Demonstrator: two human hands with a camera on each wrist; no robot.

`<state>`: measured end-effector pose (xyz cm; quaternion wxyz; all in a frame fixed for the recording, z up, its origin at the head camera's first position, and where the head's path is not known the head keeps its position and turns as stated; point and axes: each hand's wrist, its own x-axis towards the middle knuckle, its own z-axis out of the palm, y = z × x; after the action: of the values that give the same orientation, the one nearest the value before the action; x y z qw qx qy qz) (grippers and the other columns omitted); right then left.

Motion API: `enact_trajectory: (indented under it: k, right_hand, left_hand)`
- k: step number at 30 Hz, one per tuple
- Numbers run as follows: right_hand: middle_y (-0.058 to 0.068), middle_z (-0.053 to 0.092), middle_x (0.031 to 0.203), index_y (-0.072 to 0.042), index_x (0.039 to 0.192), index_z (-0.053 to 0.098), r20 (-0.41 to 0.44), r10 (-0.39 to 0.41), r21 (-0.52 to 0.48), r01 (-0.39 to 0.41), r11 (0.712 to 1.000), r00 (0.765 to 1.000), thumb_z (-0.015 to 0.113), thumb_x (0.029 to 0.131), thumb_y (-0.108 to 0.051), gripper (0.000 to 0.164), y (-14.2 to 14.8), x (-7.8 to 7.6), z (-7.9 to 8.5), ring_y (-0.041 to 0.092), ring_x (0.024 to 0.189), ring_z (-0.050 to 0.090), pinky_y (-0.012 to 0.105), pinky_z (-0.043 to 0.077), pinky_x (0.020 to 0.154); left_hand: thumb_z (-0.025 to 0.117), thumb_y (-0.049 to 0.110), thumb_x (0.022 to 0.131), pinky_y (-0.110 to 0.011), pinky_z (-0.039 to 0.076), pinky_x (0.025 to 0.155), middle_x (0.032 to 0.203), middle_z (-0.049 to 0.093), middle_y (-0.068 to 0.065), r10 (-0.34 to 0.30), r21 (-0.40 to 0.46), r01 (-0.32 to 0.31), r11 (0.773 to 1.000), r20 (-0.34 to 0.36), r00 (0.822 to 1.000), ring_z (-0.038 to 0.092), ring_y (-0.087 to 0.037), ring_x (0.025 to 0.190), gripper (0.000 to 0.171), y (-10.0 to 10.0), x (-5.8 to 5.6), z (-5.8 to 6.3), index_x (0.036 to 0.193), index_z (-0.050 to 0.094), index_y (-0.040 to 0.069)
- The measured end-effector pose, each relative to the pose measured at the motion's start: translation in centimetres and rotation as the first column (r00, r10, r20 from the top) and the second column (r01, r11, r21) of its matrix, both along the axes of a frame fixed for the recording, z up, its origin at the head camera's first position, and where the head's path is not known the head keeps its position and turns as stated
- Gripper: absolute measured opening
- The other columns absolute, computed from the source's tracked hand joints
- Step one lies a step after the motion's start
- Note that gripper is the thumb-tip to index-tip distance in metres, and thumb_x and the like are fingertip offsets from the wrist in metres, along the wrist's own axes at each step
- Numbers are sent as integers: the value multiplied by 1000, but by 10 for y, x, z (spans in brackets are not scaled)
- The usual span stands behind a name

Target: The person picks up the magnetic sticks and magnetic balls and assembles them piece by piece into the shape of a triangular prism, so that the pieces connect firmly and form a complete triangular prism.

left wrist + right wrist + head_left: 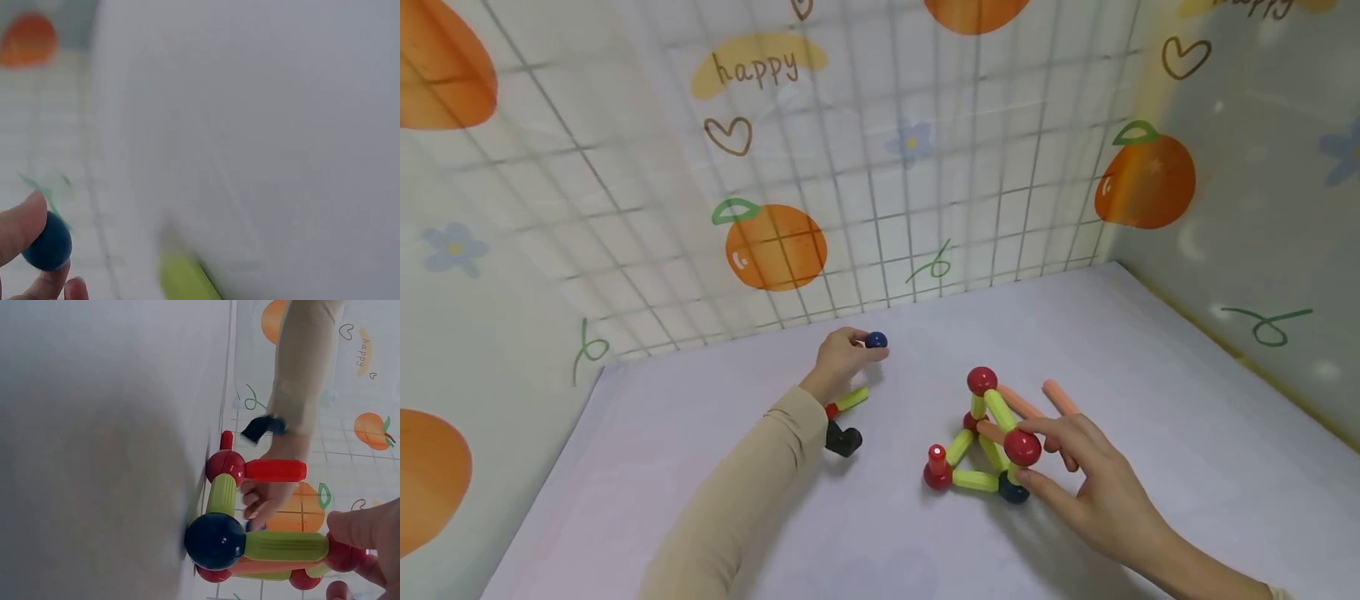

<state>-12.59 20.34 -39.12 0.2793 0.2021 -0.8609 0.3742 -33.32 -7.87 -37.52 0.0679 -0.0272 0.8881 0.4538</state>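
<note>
My left hand (844, 357), reaching toward the back of the table, pinches a dark blue ball (876, 340) between thumb and fingers. The same ball (50, 242) shows low in the left wrist view. With thumb and fingertips my right hand (1093, 483) holds a red ball (1022, 447) at an upper corner of a ball-and-stick structure. Yellow-green rods (975, 481) join its red balls and a dark blue ball (215, 541) at a base corner. A short red rod (936, 458) stands upright on the left base ball. One orange rod crosses inside the structure, partly hidden.
Two orange rods lie behind my right hand, one of them the loose orange rod (1060, 398) farther right. A yellow-green rod (852, 399) with a red end lies near my left wrist. A dark device (842, 438) sits at that wrist. Patterned curtains surround the table (865, 533).
</note>
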Motion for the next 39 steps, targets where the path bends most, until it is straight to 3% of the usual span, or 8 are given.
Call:
enact_trajectory:
  k: [7, 11, 15, 16, 20, 26, 34, 39]
  right_hand:
    - [-8, 50, 94, -24, 124, 63, 53, -16, 4, 15, 1000, 998, 86, 71, -6, 60, 0, 1, 2, 3, 78, 38, 13, 29, 43]
    - [-3, 58, 106, -24, 125, 62, 89, -35, 15, 34, 999, 995, 85, 73, -8, 59, -1, 1, 3, 5, 77, 39, 15, 30, 43]
    - [7, 61, 123, -23, 126, 62, 112, -58, 37, 54, 998, 992, 85, 73, -9, 59, -2, 2, 4, 7, 76, 39, 16, 32, 44]
    - [9, 60, 127, -23, 126, 62, 113, -60, 39, 56, 998, 992, 85, 73, -8, 60, -2, 2, 4, 7, 76, 39, 16, 33, 44]
    - [4, 62, 112, -22, 126, 62, 99, -53, 37, 49, 998, 994, 85, 73, -7, 60, -2, 2, 5, 5, 76, 39, 17, 32, 44]
    - [-6, 55, 93, -21, 126, 63, 79, -44, 38, 41, 998, 996, 86, 72, -9, 60, -2, 3, 6, 0, 80, 39, 17, 35, 49]
    - [7, 62, 119, -22, 125, 62, 121, -51, 38, 46, 998, 991, 85, 74, -12, 57, -2, 2, 7, 4, 77, 40, 17, 29, 42]
    - [6, 63, 115, -22, 124, 62, 128, -55, 35, 51, 998, 990, 85, 74, -11, 57, -2, 2, 7, 2, 78, 39, 17, 30, 42]
  left_hand:
    - [80, 36, 81, -33, 45, 83, 119, 59, -6, -190, 71, 192, 979, -30, 981, 52, -23, 103, 54, 9, 68, 30, 127, 62, 15]
    - [82, 33, 80, -29, 40, 70, 112, 59, -4, -330, 104, 332, 937, -42, 943, 49, -20, 88, 44, 13, 106, 38, 119, 67, 19]
    - [82, 31, 80, -28, 38, 65, 110, 58, -4, -431, 115, 436, 893, -61, 900, 47, -18, 80, 39, 20, 129, 38, 115, 70, 20]
    - [82, 31, 80, -27, 38, 65, 109, 57, -3, -447, 110, 452, 885, -69, 892, 46, -18, 80, 38, 21, 133, 37, 115, 70, 20]
    - [81, 30, 80, -27, 39, 66, 107, 57, -4, -470, 97, 477, 873, -90, 878, 47, -18, 82, 38, 24, 140, 33, 115, 70, 19]
    - [82, 30, 80, -27, 38, 66, 109, 58, -3, -446, 135, 452, 882, -73, 892, 46, -17, 78, 38, 23, 141, 26, 115, 71, 21]
    - [83, 30, 79, -27, 37, 64, 109, 57, -4, -429, 148, 432, 889, -55, 902, 45, -18, 76, 39, 20, 141, 16, 115, 70, 22]
    - [83, 30, 79, -27, 37, 63, 108, 57, -3, -423, 146, 427, 892, -59, 904, 45, -18, 76, 40, 20, 140, 11, 115, 70, 23]
